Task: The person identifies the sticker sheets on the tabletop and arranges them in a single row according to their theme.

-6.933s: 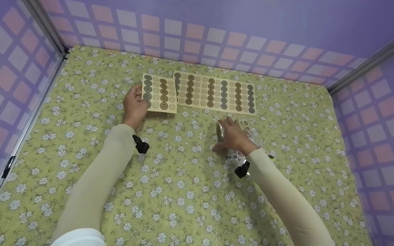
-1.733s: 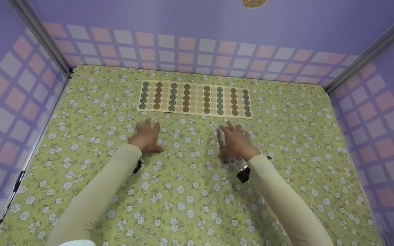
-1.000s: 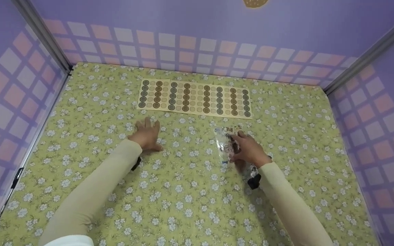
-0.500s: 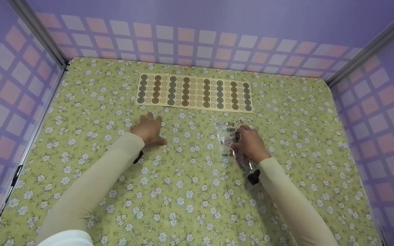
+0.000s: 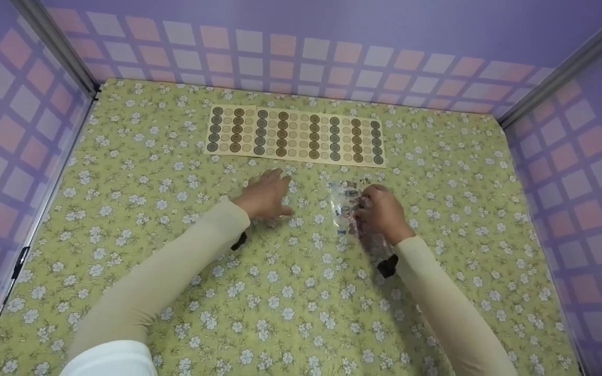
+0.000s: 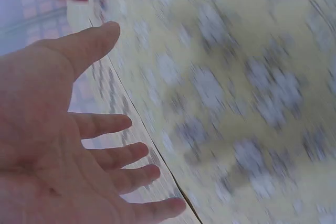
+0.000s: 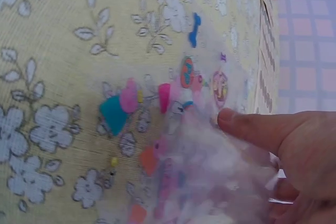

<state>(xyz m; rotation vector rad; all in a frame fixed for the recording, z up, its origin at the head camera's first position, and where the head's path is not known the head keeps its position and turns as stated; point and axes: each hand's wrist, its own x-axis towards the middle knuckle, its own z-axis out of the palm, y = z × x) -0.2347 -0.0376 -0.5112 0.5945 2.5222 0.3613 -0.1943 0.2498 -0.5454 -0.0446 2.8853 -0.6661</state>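
Note:
My right hand grips a clear plastic bag printed or filled with small coloured cartoon figures. In the right wrist view the thumb lies on the crinkled bag; pink, teal, orange and blue figures show on it. The other fingers are partly hidden. My left hand, to the left of the bag, holds nothing. Its fingers are spread and nearly straight in the left wrist view, above the cloth. Beyond both hands lie cream sticker-like sheets with columns of grey, brown and pale circles, forming one row.
A yellow-green cloth with white flowers covers the table. Purple walls with pink and white squares enclose the back and both sides. A black object hangs at the left edge.
The smaller sheet my left hand held earlier now lies in the row. The right hand went from lying over the bag to gripping it. The left hand has just moved right, towards the bag.

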